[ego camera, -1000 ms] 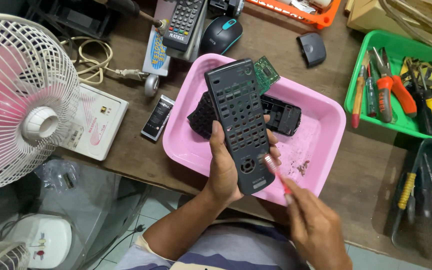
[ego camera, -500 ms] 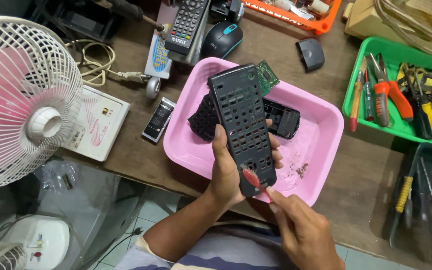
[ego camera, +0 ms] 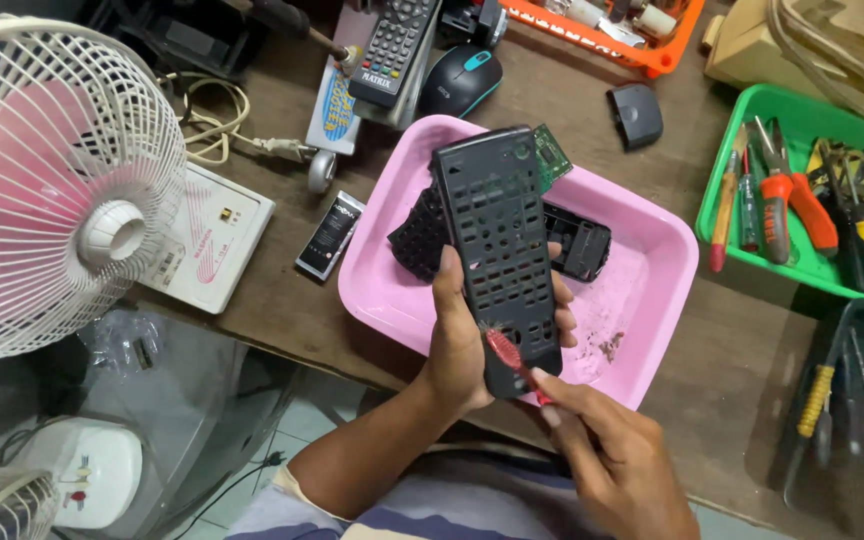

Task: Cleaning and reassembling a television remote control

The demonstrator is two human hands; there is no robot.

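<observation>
Above pink tray (ego camera: 652,250): left hand (ego camera: 457,345) grasping black remote cover (ego camera: 500,250), right hand (ego camera: 617,450) pinching red brush (ego camera: 508,355) against cover's lower end.

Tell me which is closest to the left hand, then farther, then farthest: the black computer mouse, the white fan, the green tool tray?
From the left hand:
1. Black computer mouse, straight up past the pink tray.
2. White fan, far left edge.
3. Green tool tray, far right side.

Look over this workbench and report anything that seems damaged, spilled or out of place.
The remote cover in the left hand is an empty shell with bare button holes. Its other parts, including a green circuit board, lie loose in the pink tray, where dark crumbs are scattered.
</observation>
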